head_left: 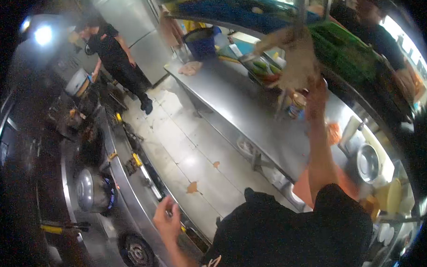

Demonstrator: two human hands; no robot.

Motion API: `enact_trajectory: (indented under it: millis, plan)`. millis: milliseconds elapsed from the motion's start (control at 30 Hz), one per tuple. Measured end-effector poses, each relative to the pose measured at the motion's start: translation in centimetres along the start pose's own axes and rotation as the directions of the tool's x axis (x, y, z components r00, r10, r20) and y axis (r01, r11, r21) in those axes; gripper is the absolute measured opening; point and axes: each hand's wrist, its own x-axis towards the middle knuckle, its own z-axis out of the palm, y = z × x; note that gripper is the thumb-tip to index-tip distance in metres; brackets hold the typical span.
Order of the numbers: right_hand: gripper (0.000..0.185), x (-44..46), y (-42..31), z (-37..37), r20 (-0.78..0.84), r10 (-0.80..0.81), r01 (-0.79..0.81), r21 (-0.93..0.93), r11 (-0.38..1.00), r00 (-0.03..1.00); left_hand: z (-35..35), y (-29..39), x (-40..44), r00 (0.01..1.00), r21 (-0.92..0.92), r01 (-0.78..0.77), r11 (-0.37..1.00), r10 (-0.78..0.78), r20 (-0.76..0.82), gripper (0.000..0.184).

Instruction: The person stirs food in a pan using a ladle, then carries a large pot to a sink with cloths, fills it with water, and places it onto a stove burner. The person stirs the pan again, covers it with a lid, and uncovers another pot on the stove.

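Note:
My right hand (316, 96) reaches up over the steel counter (231, 97). It is closed at the lower edge of a beige cloth (295, 55), blurred, in front of the upper shelf. A tray of green and red food (265, 70) lies behind the cloth, partly covered by it. Close to that hand stands a small jar or pack (297, 104), too smeared to name. Lower left, my left hand (167, 220) is beside the stove's front edge, holding nothing, its thumb and fingers apart.
Along the left, the stove carries a lidded pot (86, 189) over a blue flame and a bare burner (137, 253). A co-worker (114, 57) stands at its far end; another person (379, 38) is beyond the shelf. Metal bowl (367, 162) and orange board (335, 183) are at right.

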Motion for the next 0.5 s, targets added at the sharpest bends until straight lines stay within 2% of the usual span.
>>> enact_trajectory:
  millis: [33,67,100,133,167,200,267,300,333,400,433,467,500]
  plan:
    - [0.039,0.8,0.3,1.1,-0.008,-0.134,0.129,-0.206,0.970,0.991,0.3,-0.4,2.1,0.999,0.052,-0.036,0.998,0.035,0.034,0.026]
    - [0.038,1.6,0.6,2.1,-0.017,-0.265,0.235,-0.409,0.882,0.964,0.5,-0.9,3.5,0.997,0.102,-0.051,0.993,0.045,0.062,0.026]
    - [0.037,1.0,0.6,3.9,-0.018,-0.295,0.260,-0.417,0.871,0.955,0.4,-1.7,4.0,0.997,0.159,-0.033,0.987,0.022,0.073,0.027]
    - [0.036,0.5,0.6,5.7,-0.020,-0.324,0.285,-0.426,0.858,0.946,0.5,-2.9,4.9,0.998,0.112,0.027,0.993,-0.032,0.049,0.028]
    - [0.037,-0.5,1.3,6.8,0.025,-0.323,0.292,-0.494,0.819,0.946,0.2,-3.5,6.0,0.993,0.179,0.063,0.982,-0.079,0.085,0.029]
    - [0.038,-1.4,2.1,7.9,0.070,-0.321,0.304,-0.557,0.773,0.944,0.1,-4.3,7.2,0.987,0.167,0.123,0.978,-0.138,0.079,0.029]
    - [0.044,-2.0,3.6,9.1,0.017,-0.318,0.270,-0.571,0.775,0.948,0.3,-6.1,9.9,0.976,0.160,0.177,0.971,-0.194,0.095,0.029]
    - [0.048,-1.7,5.7,10.2,-0.091,-0.239,0.199,-0.318,0.927,0.967,0.5,-7.0,11.8,0.974,0.165,0.173,0.971,-0.193,0.115,0.029]
    - [0.053,-1.6,7.6,11.2,-0.164,-0.122,0.117,-0.037,0.992,0.979,0.6,-8.0,13.5,0.971,0.170,0.169,0.971,-0.194,0.143,0.029]
    - [0.059,-1.6,8.8,11.7,-0.133,-0.193,0.146,-0.300,0.943,0.972,0.9,-8.8,17.4,0.982,0.184,0.036,0.982,-0.068,0.175,0.031]
    - [0.061,-0.9,7.9,11.3,0.033,-0.346,0.254,-0.745,0.616,0.938,1.2,-9.3,19.5,0.980,0.185,-0.035,0.982,-0.002,0.197,0.032]
    - [0.061,-0.3,7.6,10.6,0.159,-0.403,0.313,-0.882,0.352,0.901,1.9,-10.0,21.5,0.974,0.152,-0.035,0.988,0.000,0.227,0.032]
    - [0.062,0.3,7.3,9.9,0.282,-0.452,0.342,-0.938,0.055,0.846,2.7,-10.7,23.6,0.966,0.117,-0.040,0.992,0.008,0.260,0.033]
